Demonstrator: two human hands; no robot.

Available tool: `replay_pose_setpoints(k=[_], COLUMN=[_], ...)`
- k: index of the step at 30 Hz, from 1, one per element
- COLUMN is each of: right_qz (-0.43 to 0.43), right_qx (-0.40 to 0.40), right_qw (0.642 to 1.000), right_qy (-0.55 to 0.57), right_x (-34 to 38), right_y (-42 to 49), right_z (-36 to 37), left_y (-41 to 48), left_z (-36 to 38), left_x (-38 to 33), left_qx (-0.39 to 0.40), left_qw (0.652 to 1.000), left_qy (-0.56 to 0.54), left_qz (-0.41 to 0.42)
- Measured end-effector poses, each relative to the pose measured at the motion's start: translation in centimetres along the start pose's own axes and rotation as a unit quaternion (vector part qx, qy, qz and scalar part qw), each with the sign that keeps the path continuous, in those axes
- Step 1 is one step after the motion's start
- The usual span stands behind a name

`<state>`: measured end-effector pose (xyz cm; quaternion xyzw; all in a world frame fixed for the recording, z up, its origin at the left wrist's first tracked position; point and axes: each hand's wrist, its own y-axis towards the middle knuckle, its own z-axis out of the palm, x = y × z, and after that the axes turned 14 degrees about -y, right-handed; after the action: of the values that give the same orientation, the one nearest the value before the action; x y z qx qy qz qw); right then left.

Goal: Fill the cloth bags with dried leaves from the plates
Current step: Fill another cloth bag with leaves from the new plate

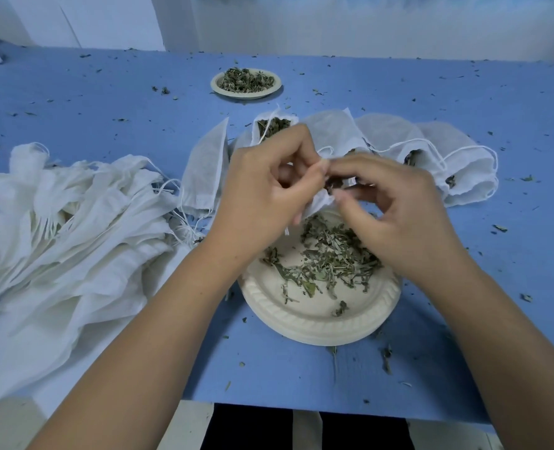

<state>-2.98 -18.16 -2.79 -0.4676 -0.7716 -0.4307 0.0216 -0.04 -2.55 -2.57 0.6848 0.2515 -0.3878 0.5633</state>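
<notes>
We hold a small cloth bag [318, 203] between our left hand [269, 190] and right hand [396, 209], both pinched shut on it, right fingertips gripping dried leaves [334, 183], above the near-edge plate [318, 323].

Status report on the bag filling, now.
Left hand holds small bag open; right hand pushes leaves in. Near plate half full. Nothing blocking.

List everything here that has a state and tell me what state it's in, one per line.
Near plate: partly covered with dried leaves.
Far plate: heaped with leaves.
Bag in hands: mouth held open, leaves going in.
Bags behind the hands: filled, lying down.
Bag pile: empty, crumpled.
Left hand: gripping the bag.
Right hand: pinching leaves.
</notes>
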Motion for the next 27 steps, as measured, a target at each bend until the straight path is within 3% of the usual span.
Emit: replay_pose_setpoints(k=[2, 5, 8, 10, 13, 15, 16, 18, 20, 22, 24, 27], right_qz=[0.020, -0.030, -0.020, -0.005, 0.014, 0.043, 0.059, 0.097, 0.123, 0.116, 0.099, 0.060], right_qx=[-0.025, -0.054, 0.053, 0.105, 0.006, -0.056, -0.041, 0.089, 0.271, 0.366, 0.381, 0.340], right_qw=[0.995, 0.996, 0.998, 0.994, 0.991, 0.986, 0.988, 0.988, 0.954, 0.921, 0.914, 0.935], right_qy=[0.097, 0.057, -0.014, 0.016, 0.134, 0.148, 0.133, 0.081, 0.045, 0.062, 0.095, 0.085], right_x=[0.2, 0.3, 0.5, 0.7, 0.3, -0.7, -1.2, -1.7, -1.5, -0.7, -0.2, -0.5], right_y=[0.1, -0.2, -0.7, -0.7, -0.1, 0.3, 0.3, 0.2, 0.1, -0.1, -0.1, 0.2], right_z=[-0.6, -0.9, -0.2, 0.1, -1.1, -2.8, -3.5, -4.1, -3.7, -2.7, -2.1, -2.4], left_y=[0.2, 0.3, 0.1, 0.2, 0.3, 0.4, 0.4, 0.5, 0.5, 0.4, 0.4, 0.4], left_z=[-0.3, -0.1, 0.1, 0.0, -0.1, -0.2, -0.2, -0.2, -0.2, -0.1, -0.1, -0.1], left_x=[0.0, -0.2, -0.3, -0.4, -0.5, -0.4, -0.4, -0.3, -0.3, -0.4, -0.5, -0.4], left_qx=[-0.033, -0.049, -0.028, -0.028, -0.051, -0.078, -0.091, -0.102, -0.103, -0.097, -0.096, -0.087], left_qw=[0.999, 0.998, 0.998, 0.997, 0.996, 0.995, 0.994, 0.993, 0.993, 0.993, 0.993, 0.993], left_qy=[-0.012, -0.025, -0.060, -0.077, -0.070, -0.066, -0.065, -0.063, -0.063, -0.063, -0.069, -0.075], left_qz=[-0.008, -0.010, -0.012, -0.013, -0.009, -0.005, -0.005, -0.008, -0.009, -0.008, -0.005, -0.007])
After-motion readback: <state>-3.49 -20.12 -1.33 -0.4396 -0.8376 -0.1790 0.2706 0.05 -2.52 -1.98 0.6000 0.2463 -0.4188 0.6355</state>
